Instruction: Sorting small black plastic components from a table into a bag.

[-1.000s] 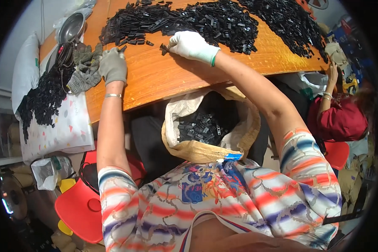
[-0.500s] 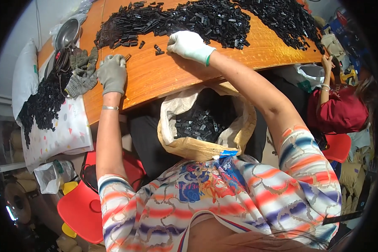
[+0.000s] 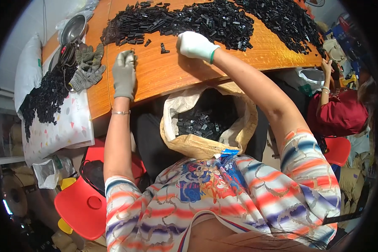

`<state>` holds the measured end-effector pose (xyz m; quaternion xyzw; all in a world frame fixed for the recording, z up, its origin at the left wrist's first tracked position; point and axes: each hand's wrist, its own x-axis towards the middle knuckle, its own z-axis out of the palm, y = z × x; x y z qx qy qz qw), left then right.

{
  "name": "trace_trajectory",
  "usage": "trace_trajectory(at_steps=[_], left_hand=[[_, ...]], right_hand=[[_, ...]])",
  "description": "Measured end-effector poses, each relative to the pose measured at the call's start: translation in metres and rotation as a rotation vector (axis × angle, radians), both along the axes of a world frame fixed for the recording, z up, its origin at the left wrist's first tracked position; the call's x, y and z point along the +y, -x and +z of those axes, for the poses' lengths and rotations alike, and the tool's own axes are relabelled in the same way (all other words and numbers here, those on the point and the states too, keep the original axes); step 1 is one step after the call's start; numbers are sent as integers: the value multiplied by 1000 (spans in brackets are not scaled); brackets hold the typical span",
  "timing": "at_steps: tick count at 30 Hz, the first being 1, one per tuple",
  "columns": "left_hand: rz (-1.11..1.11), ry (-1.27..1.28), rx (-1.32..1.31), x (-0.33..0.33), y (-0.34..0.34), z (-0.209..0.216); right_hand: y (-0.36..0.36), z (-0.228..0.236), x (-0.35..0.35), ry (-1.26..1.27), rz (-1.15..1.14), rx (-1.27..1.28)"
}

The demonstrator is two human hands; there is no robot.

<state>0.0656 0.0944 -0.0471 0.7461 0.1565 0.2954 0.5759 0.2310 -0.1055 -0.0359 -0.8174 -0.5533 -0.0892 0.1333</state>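
My left hand [image 3: 124,76], in a grey-beige glove, is held over the near left part of the orange-brown table. Its fingers are bent together, and a small dark plastic piece [image 3: 132,51] just shows at the fingertips. My right hand [image 3: 196,46], in a white glove with a green cuff, is closed at the near edge of a long pile of small black plastic pieces [image 3: 206,23]. Whatever its fingers hold is hidden. Between my hands lie a few loose black pieces [image 3: 164,49]. An open pale sack [image 3: 189,145] on my lap contains similar black pieces [image 3: 200,124].
Grey knit gloves [image 3: 88,67] and a metal bowl [image 3: 74,29] lie at the left, beside another heap of black pieces [image 3: 46,98]. A second long pile [image 3: 281,25] is farther right. At the right edge, a person in a dark red top [image 3: 338,111] reaches to the table.
My left hand has moved right and slightly forward, nearer the loose pieces. My right hand has shifted a little right and remains closed. The view has also shifted slightly.
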Motion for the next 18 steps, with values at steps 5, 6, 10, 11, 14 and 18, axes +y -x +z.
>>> trace_trajectory(at_steps=[5, 6, 10, 11, 14, 18], left_hand=[[-249, 875, -99, -26, 22, 11], [-260, 1054, -80, -33, 24, 13], [-323, 968, -35, -41, 27, 4], [-320, 1007, -29, -43, 29, 2], [-344, 959, 8, -56, 36, 7], [-286, 919, 11, -69, 43, 14]], right_hand=[[38, 36, -12, -137, -60, 682], [44, 38, -11, -190, -33, 701], [69, 53, -12, -242, -78, 1087], [78, 56, -11, -268, -77, 1121], [98, 63, -7, -277, -123, 1040], [106, 56, -1, -365, -104, 706]])
